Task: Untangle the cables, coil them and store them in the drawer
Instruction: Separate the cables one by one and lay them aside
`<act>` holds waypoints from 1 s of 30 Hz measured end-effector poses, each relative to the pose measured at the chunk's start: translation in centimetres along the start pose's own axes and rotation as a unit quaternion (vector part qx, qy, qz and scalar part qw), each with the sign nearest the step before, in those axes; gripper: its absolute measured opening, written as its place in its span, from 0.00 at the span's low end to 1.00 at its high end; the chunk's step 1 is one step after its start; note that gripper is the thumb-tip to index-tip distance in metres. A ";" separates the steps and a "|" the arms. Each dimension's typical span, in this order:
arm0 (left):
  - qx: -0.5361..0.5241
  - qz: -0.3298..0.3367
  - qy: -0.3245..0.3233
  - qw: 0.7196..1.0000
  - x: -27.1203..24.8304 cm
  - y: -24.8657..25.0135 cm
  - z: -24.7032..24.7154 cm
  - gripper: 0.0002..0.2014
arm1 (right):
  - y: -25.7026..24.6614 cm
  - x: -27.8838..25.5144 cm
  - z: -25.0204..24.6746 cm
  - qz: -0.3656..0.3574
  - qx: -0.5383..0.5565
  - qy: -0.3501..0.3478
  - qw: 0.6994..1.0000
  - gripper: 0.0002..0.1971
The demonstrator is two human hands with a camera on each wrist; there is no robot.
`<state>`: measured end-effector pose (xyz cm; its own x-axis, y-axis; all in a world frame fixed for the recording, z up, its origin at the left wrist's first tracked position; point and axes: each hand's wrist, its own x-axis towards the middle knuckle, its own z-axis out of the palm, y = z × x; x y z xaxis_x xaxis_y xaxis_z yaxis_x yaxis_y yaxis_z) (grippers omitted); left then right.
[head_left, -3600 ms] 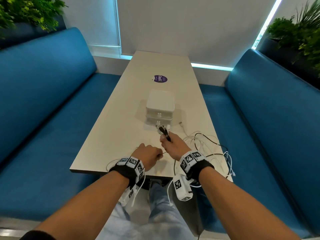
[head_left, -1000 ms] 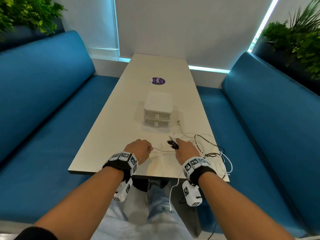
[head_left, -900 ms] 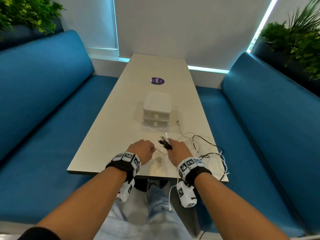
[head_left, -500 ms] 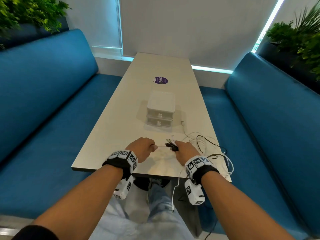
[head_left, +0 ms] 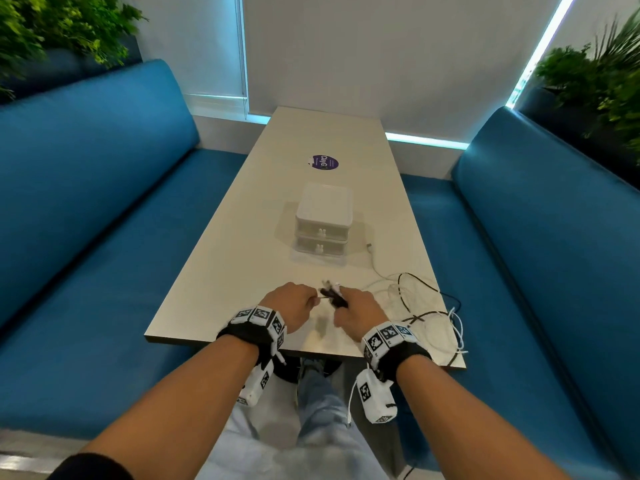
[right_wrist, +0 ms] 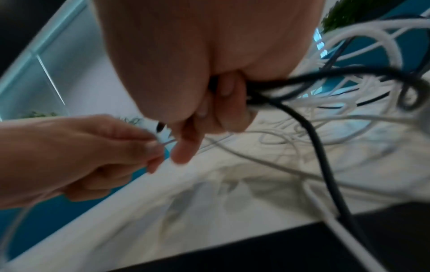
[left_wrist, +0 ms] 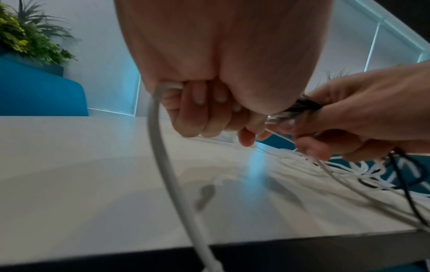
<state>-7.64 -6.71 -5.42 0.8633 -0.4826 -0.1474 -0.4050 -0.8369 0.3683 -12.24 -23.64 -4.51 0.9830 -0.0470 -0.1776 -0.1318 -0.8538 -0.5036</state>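
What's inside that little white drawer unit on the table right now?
Cannot tell. Both drawers of the drawer unit are closed, so their fronts hide the contents. Its top is bare. The cables lie loose on the table or in the hands.

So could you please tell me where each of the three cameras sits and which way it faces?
Head: worn on the head, looking forward and down the table at the drawer box; both forearms show.
Left wrist: under the left hand, looking across the table toward the right hand; a white cable hangs close.
Right wrist: under the right hand, facing the left hand and the black cable.
Shared: all three show both hands meeting at the cable ends.
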 end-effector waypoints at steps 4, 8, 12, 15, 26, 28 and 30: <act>-0.018 0.008 0.003 1.000 0.1 0.9 0.1 0.12 | -0.3 0.2 0.3 -0.018 0.006 -0.017 1.000 0.14; -0.049 0.003 -0.020 0.999 -0.3 -0.5 -0.6 0.13 | 1.5 0.4 -0.7 -0.032 -0.101 0.006 0.994 0.15; -0.071 -0.024 -0.017 0.997 -1.0 -3.6 -2.1 0.13 | 5.0 0.0 -2.2 0.023 -0.151 0.018 0.988 0.14; -0.044 -0.034 -0.012 0.998 -1.2 -4.0 -2.2 0.13 | 5.3 -0.3 -2.3 0.022 -0.159 0.031 0.987 0.15; -0.037 -0.039 0.004 0.999 -0.5 -0.4 -0.8 0.11 | -1.6 -0.3 1.3 -0.074 -0.076 -0.003 0.994 0.13; -0.083 -0.032 0.002 0.996 -0.6 -0.6 -0.7 0.10 | -1.4 -0.1 1.5 -0.065 -0.074 0.002 0.995 0.12; -0.111 -0.024 0.008 0.994 -0.9 -0.6 -0.8 0.12 | -1.2 -0.1 1.6 -0.063 -0.072 -0.002 0.995 0.12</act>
<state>-7.95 -5.59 -4.76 0.8855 -0.4380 -0.1551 -0.2890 -0.7805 0.5544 -12.41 -21.75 -5.28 0.9900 0.0678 -0.1239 0.0135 -0.9186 -0.3950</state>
